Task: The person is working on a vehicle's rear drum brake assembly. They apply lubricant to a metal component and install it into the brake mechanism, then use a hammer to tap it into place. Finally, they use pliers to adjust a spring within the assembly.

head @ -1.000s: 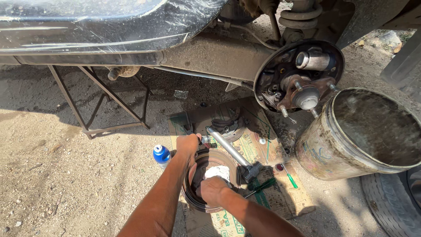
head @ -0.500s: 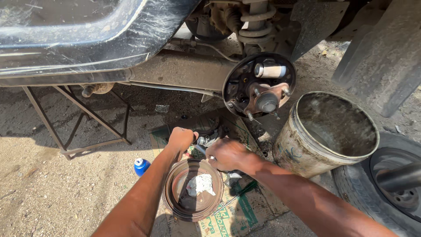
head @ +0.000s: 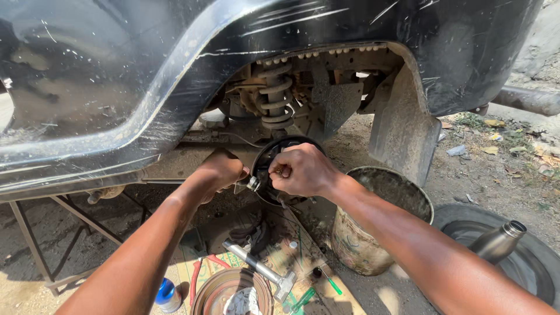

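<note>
Both my hands are up at the black round brake backing plate (head: 290, 140) under the dark car body (head: 116, 87). My left hand (head: 219, 172) is closed at the plate's left edge, with a small shiny metal part (head: 252, 184) at its fingertips. My right hand (head: 304, 170) covers the middle of the plate, its fingers pinched on a small part (head: 284, 171) that is mostly hidden. The hub itself is out of sight behind my right hand. A rusty coil spring (head: 276, 98) hangs above the plate.
On the printed cardboard below lie a rusty brake drum (head: 210, 291) with a white rag, a silver hammer-like tool (head: 256, 268), red pliers (head: 198, 271), a green screwdriver (head: 332, 285) and a blue-capped bottle (head: 167, 294). A dirty bucket (head: 361, 245), a tyre (head: 525, 280), a metal flask (head: 496, 242) and a mud flap (head: 402, 134) are at right; a metal stand (head: 32, 248) is at left.
Both hands rose from the brake drum on the ground to the backing plate on the car. The view tilted up, so the drum now sits at the bottom edge.
</note>
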